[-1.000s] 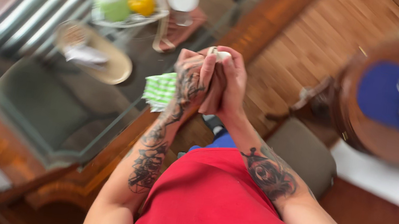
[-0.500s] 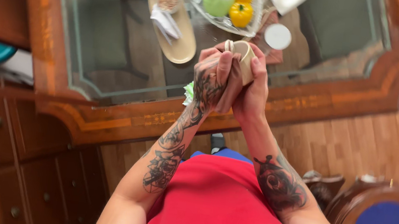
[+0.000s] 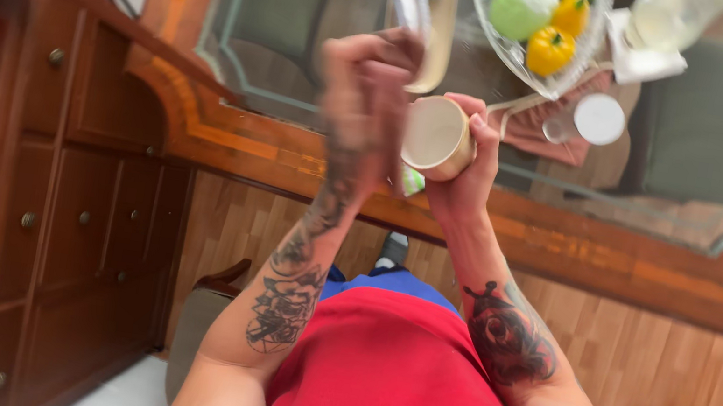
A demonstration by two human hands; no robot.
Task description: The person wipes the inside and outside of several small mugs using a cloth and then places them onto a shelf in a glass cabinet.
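My right hand (image 3: 466,166) wrapped around cream mug (image 3: 435,136), held above near table (image 3: 563,245) edge. My left hand (image 3: 368,91) blurred beside mug; grip unclear. Fruit bowl (image 3: 531,71) far right.

A glass tabletop (image 3: 720,202) with a carved wooden border carries a clear glass bowl (image 3: 498,38) of green and yellow produce, an oval beige dish (image 3: 436,53), a white-lidded jar (image 3: 592,120) and a pink cloth (image 3: 536,133).
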